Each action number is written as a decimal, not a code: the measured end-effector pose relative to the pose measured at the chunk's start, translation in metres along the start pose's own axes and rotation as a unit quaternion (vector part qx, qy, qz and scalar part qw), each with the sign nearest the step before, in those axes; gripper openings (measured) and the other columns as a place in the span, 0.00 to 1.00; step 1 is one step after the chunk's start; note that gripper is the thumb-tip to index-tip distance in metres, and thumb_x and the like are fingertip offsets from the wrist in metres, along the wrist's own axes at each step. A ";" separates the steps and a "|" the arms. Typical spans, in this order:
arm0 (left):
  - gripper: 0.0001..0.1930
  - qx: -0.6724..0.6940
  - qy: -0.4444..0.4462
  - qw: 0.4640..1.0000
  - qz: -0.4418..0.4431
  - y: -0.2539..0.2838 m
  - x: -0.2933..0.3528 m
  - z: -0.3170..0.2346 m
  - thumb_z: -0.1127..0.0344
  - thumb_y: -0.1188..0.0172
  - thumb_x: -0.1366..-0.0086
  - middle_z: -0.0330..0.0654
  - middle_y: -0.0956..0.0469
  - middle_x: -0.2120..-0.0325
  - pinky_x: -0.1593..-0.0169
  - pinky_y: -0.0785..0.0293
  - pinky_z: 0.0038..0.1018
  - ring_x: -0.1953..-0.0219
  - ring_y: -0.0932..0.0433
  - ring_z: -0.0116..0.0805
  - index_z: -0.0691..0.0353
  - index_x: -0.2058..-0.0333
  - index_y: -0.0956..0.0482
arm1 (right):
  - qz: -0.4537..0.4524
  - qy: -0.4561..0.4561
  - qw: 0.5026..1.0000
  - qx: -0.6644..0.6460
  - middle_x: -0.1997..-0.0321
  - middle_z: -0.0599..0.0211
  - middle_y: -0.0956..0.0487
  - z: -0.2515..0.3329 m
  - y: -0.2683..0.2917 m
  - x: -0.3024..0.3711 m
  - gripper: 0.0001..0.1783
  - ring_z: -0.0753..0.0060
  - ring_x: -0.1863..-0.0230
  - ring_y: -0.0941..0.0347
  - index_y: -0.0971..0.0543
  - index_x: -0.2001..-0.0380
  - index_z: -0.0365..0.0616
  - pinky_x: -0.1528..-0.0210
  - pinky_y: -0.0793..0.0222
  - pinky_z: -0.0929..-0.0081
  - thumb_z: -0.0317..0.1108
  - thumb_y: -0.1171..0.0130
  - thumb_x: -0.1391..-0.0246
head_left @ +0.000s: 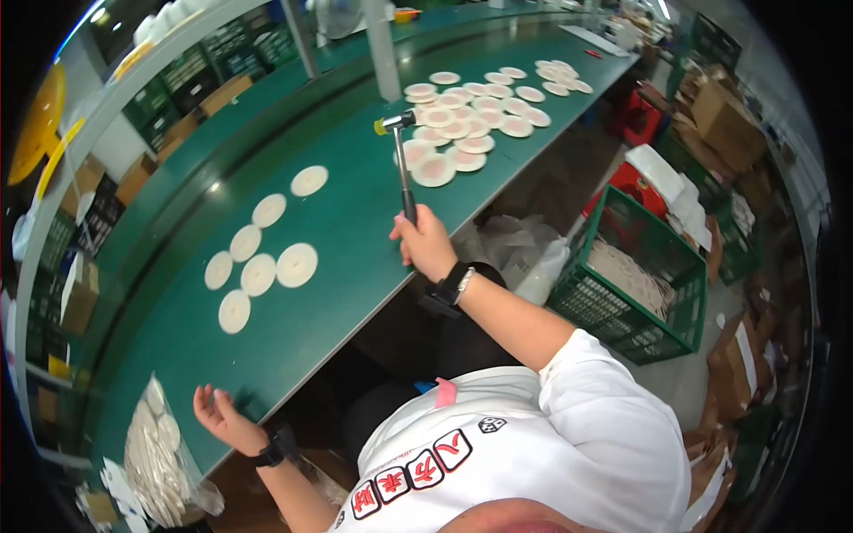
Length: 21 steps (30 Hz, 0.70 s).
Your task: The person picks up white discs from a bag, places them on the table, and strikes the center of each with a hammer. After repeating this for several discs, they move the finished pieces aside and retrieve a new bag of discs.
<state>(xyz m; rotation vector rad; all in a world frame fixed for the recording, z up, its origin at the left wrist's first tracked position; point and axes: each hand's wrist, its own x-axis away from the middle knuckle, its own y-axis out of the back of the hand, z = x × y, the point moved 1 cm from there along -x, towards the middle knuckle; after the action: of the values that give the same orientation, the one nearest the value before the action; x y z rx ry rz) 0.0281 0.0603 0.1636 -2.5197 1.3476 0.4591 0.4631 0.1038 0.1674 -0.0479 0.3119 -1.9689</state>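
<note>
My right hand (426,244) is closed around the dark handle of a small hammer (402,160). The hammer stands head up over the green table (346,226), with one yellow face and one black face. Beyond its head lies a loose heap of round white discs with pinkish centres (462,129). To the left of the hammer, several cream-white discs (259,274) lie flat and spread out, some touching. My left hand (227,422) is over the table's near edge, fingers loosely bent and apart, holding nothing. Nearest to it is a clear plastic bag of pale pieces (155,453).
On the floor at the right stands a green plastic crate (622,275) with pale pieces inside. Crumpled clear plastic (524,249) lies between it and the table. Cardboard boxes (729,124) are stacked further right. A metal post (382,53) rises at the table's far side.
</note>
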 end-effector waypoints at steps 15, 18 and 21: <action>0.19 -0.231 -0.053 0.965 0.110 -0.013 -0.053 0.013 0.70 0.41 0.28 0.42 0.23 0.49 0.55 0.28 0.27 0.60 0.26 0.28 0.65 0.41 0.27 | -0.118 0.129 0.911 0.373 0.80 0.66 0.25 -0.025 -0.067 -0.033 0.13 0.74 0.82 0.25 0.29 0.64 0.37 0.81 0.32 0.71 0.36 0.41 0.34; 0.18 -0.270 -0.070 0.952 0.123 -0.005 -0.065 0.012 0.70 0.40 0.29 0.42 0.22 0.50 0.56 0.27 0.28 0.60 0.25 0.30 0.66 0.42 0.26 | -0.101 0.116 0.931 0.331 0.81 0.66 0.25 -0.034 -0.090 -0.029 0.13 0.74 0.83 0.25 0.28 0.63 0.36 0.80 0.32 0.70 0.36 0.41 0.34; 0.17 -0.289 -0.076 0.945 0.131 0.002 -0.075 0.015 0.70 0.40 0.29 0.43 0.22 0.51 0.55 0.27 0.29 0.60 0.25 0.32 0.66 0.44 0.25 | -0.098 0.081 0.944 0.303 0.80 0.66 0.24 -0.031 -0.105 -0.034 0.13 0.74 0.84 0.25 0.27 0.60 0.35 0.80 0.32 0.71 0.36 0.41 0.35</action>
<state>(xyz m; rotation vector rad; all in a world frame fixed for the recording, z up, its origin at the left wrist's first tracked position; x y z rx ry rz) -0.0156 0.1219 0.1785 -2.6551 1.6838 1.2389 0.3778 0.1798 0.1661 0.4989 -0.2144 -2.1926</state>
